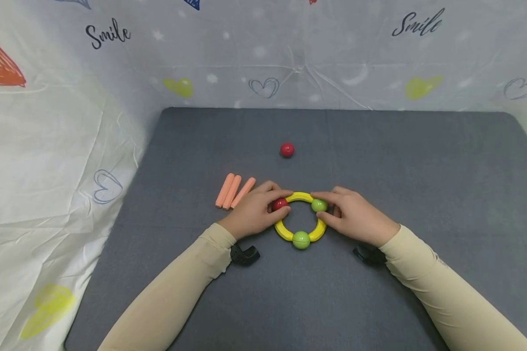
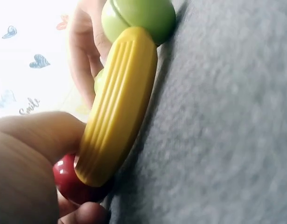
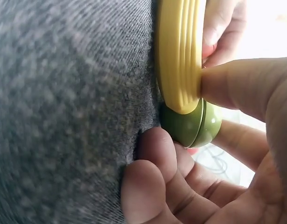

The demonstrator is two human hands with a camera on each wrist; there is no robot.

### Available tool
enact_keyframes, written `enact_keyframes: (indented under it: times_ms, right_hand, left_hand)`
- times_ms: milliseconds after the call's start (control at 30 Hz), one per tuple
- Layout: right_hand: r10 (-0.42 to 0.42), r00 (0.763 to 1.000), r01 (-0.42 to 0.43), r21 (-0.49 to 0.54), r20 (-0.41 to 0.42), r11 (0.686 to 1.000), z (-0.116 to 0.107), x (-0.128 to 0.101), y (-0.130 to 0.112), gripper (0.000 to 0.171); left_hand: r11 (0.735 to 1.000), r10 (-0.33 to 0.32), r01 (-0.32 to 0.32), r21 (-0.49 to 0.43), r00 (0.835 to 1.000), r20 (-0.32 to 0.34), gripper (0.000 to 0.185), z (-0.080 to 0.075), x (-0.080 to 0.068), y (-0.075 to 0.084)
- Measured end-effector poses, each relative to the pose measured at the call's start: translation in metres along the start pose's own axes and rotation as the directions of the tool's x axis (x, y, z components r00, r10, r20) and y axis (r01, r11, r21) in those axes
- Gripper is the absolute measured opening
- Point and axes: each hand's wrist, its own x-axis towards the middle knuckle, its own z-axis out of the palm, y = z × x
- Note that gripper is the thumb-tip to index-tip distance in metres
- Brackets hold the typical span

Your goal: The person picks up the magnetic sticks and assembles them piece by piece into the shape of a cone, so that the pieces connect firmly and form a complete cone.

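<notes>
A ring of yellow curved pieces [image 1: 299, 196] and balls lies on the grey table in front of me. My left hand [image 1: 259, 209] grips it at its left side, thumb and fingers around a red ball [image 1: 280, 204]. On the right, my right hand [image 1: 357, 217] pinches the ring at a green ball [image 1: 319, 205]. A second green ball [image 1: 301, 240] joins two yellow pieces at the near side. In the left wrist view my thumb presses against the end of a grooved yellow piece [image 2: 117, 107]; in the right wrist view my thumb touches another yellow piece [image 3: 180, 56].
Three orange sticks [image 1: 234, 191] lie left of the ring, one partly behind my left hand. A loose red ball [image 1: 287, 149] sits farther back on the grey table [image 1: 399, 156]. A printed white cloth [image 1: 228, 48] rises behind the table's far edge.
</notes>
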Motion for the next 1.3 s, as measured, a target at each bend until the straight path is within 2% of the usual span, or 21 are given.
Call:
enact_keyframes:
  times_ms: [100, 333, 633, 700, 800, 900, 967, 1067, 1167, 1233, 1300]
  right_hand:
    - [-0.001, 1.000, 0.001, -0.011, 0.004, 1.000, 0.000, 0.000, -0.001, 0.049]
    - [-0.005, 1.000, 0.005, -0.029, 0.006, 1.000, 0.000, 0.001, -0.002, 0.051]
    - [-0.016, 1.000, 0.017, -0.028, 0.009, 0.999, 0.001, 0.001, -0.002, 0.050]
    - [-0.026, 1.000, 0.026, -0.031, 0.007, 0.999, 0.001, 0.000, -0.002, 0.049]
    - [-0.042, 0.999, 0.042, -0.038, -0.001, 0.998, 0.002, 0.000, -0.002, 0.047]
    - [-0.055, 0.998, 0.054, -0.047, -0.010, 0.997, 0.002, 0.001, -0.002, 0.046]
    - [-0.060, 0.998, 0.059, -0.050, -0.016, 0.997, 0.002, 0.001, -0.002, 0.045]
    - [-0.058, 0.998, 0.057, -0.050, -0.022, 0.997, 0.002, 0.000, -0.002, 0.045]
    - [-0.049, 0.999, 0.049, -0.037, -0.023, 0.998, 0.003, -0.001, -0.002, 0.044]
    - [-0.044, 0.999, 0.043, -0.027, -0.023, 0.999, 0.004, -0.002, -0.001, 0.044]
    - [-0.041, 0.999, 0.040, -0.019, -0.022, 0.999, 0.005, -0.002, -0.001, 0.044]
  left_hand:
    - [0.999, 0.001, -0.002, 0.036, 1.000, 0.015, 0.045, 0.000, 0.000, 0.001]
    - [0.998, 0.006, -0.009, 0.056, 0.998, 0.060, 0.055, -0.002, 0.000, -0.001]
    - [1.000, -0.011, 0.009, 0.021, 0.997, 0.074, 0.059, -0.009, 0.000, 0.002]
    - [0.999, -0.025, 0.024, 0.032, 0.999, 0.044, 0.057, -0.016, -0.001, 0.005]
    - [0.993, -0.058, 0.065, 0.099, 0.996, -0.074, 0.047, -0.032, -0.004, 0.009]
    - [0.969, -0.110, 0.148, 0.197, 0.975, -0.193, 0.033, -0.049, -0.008, 0.011]
    - [0.942, -0.144, 0.202, 0.267, 0.964, -0.223, 0.028, -0.056, -0.010, 0.011]
    - [0.896, -0.188, 0.248, 0.368, 0.963, -0.192, 0.027, -0.060, -0.011, 0.008]
    - [0.855, -0.214, 0.255, 0.452, 0.967, -0.141, 0.024, -0.056, -0.009, 0.004]
    - [0.843, -0.214, 0.244, 0.479, 0.970, -0.117, 0.020, -0.053, -0.008, 0.003]
    - [0.848, -0.214, 0.233, 0.476, 0.972, -0.094, 0.015, -0.051, -0.006, 0.002]
